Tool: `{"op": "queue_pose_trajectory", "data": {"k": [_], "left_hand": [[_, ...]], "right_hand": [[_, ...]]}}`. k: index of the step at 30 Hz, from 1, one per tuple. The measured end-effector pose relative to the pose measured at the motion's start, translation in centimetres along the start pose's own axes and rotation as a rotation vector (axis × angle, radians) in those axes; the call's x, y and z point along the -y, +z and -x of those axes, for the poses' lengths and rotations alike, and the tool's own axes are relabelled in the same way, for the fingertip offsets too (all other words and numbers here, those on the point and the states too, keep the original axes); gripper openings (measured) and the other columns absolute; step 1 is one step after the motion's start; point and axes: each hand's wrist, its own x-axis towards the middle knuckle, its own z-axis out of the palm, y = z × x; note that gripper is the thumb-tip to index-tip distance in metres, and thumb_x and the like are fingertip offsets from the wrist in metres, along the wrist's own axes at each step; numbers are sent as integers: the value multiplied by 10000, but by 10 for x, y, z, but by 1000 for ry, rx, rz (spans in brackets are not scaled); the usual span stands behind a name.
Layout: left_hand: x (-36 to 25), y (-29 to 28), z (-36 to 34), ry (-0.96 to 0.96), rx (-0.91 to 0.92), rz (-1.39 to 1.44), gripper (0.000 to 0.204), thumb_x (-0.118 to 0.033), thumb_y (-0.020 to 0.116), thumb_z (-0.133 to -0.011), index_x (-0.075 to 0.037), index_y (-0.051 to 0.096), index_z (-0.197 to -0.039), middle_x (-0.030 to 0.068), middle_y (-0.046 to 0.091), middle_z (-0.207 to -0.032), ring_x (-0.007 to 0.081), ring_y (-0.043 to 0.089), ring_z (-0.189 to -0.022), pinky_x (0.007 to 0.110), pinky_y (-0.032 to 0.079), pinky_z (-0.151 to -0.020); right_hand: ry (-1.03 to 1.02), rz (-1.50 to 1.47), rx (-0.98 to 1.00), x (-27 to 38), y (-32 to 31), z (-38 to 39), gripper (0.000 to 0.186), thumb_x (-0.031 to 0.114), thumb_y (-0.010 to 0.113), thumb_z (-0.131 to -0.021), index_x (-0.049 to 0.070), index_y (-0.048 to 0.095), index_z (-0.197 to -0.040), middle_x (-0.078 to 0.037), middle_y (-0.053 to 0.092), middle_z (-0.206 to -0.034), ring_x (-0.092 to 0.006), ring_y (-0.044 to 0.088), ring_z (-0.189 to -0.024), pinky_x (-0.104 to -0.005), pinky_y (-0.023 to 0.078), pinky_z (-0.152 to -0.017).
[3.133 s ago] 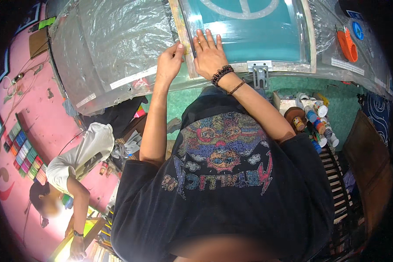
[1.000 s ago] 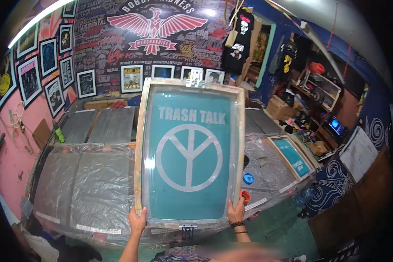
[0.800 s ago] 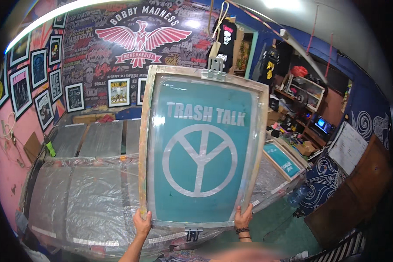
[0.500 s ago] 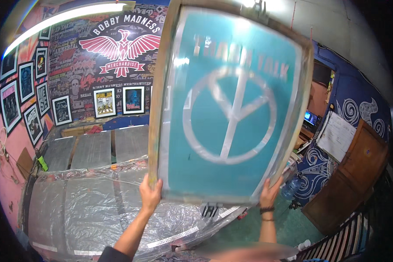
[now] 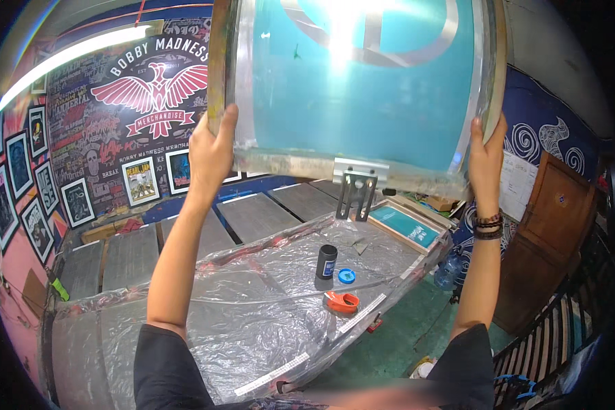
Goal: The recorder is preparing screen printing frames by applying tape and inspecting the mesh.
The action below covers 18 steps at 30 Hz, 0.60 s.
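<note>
I hold a large wooden-framed printing screen (image 5: 362, 89) with teal mesh up high, against a ceiling light that glares through it. My left hand (image 5: 210, 147) grips the frame's left side rail near its lower corner. My right hand (image 5: 486, 160), with dark bead bracelets on the wrist, grips the right side rail. A metal bracket (image 5: 357, 191) hangs from the middle of the frame's bottom edge. The top of the screen is cut off by the picture's edge.
Below lies a long table covered in clear plastic sheet (image 5: 239, 307). On it stand a black can (image 5: 326, 262), a blue lid (image 5: 347, 276) and an orange tape dispenser (image 5: 342, 301). A smaller teal screen (image 5: 404, 225) lies at the far end. A brown wooden door (image 5: 550, 239) is right; framed posters (image 5: 75, 201) line the left wall.
I lifted the screen off the table, stood it upright, then raised it overhead toward the light; my view tilted up with it and both hands kept hold of the frame.
</note>
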Motion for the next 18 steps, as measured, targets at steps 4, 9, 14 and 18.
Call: {"op": "queue_pose_trajectory", "data": {"k": [4,9,14,18], "left_hand": [[-16,-3,-34,-23,-14,-18,677,-624,540,-989,40,667,-956,105,631,-760,197,587,-760,369,479,-736],[-33,-10,-61,19,-21,-38,720,-659,523,-981,39,654,-863,80,604,-722,180,567,-728,367,464,-703],[-45,-19,-75,98,-82,-45,744,-682,523,-970,33,646,-808,64,599,-700,174,560,-714,362,462,-694],[-50,-26,-86,68,-94,-70,752,-712,525,-948,16,680,-847,64,601,-688,168,552,-680,359,456,-676]], "right_hand": [[-23,-39,-11,22,-3,-43,627,395,540,-1043,21,366,-1515,-274,579,-1383,-399,601,-1247,-433,459,-1045],[20,-20,-26,34,0,-78,696,475,554,-1013,27,374,-1514,-277,621,-1323,-419,623,-1210,-445,473,-1021],[4,21,-39,38,-1,-104,747,525,544,-999,25,364,-1524,-307,599,-1348,-436,603,-1250,-455,468,-1035],[-6,12,-40,53,-8,-112,749,535,539,-1001,14,375,-1513,-316,593,-1351,-443,598,-1258,-460,462,-1046]]}}
